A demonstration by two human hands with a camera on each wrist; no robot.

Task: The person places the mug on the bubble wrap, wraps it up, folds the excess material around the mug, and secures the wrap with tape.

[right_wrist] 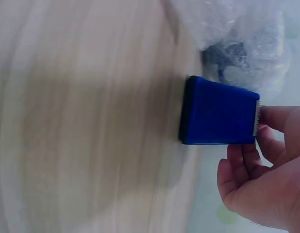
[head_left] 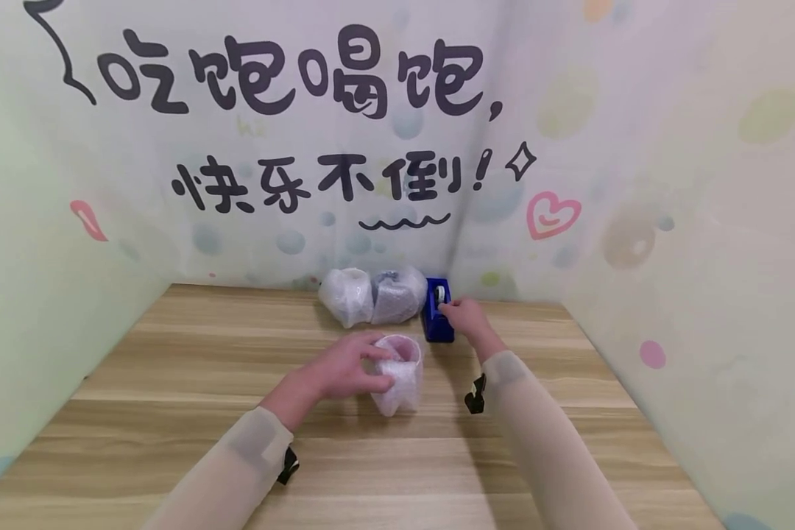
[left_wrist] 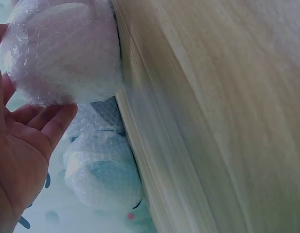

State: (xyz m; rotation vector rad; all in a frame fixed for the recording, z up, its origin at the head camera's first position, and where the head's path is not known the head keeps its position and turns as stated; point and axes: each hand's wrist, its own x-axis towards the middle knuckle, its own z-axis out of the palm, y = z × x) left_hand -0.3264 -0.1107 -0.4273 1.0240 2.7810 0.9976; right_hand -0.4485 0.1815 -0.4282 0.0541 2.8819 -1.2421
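Observation:
A cup-shaped item in bubble wrap [head_left: 405,384], pinkish inside its open top, stands upright on the table. My left hand [head_left: 344,366] holds it from the left, thumb on the near side and fingers on the far side. In the left wrist view, fingertips touch the wrapped item's side [left_wrist: 67,58]. Farther back is a blue tape dispenser [head_left: 440,330] with a small roll on it. The right hand [head_left: 469,321] reaches its top, and in the right wrist view thumb and finger pinch at the toothed cutter [right_wrist: 257,118]. The clear tape itself is hard to see.
Two more bubble-wrapped items, one whitish [head_left: 347,296] and one darker [head_left: 399,296], stand side by side at the back, the darker one beside the dispenser. A printed wall [head_left: 271,250] rises behind the wooden table [head_left: 205,412], with side walls left and right.

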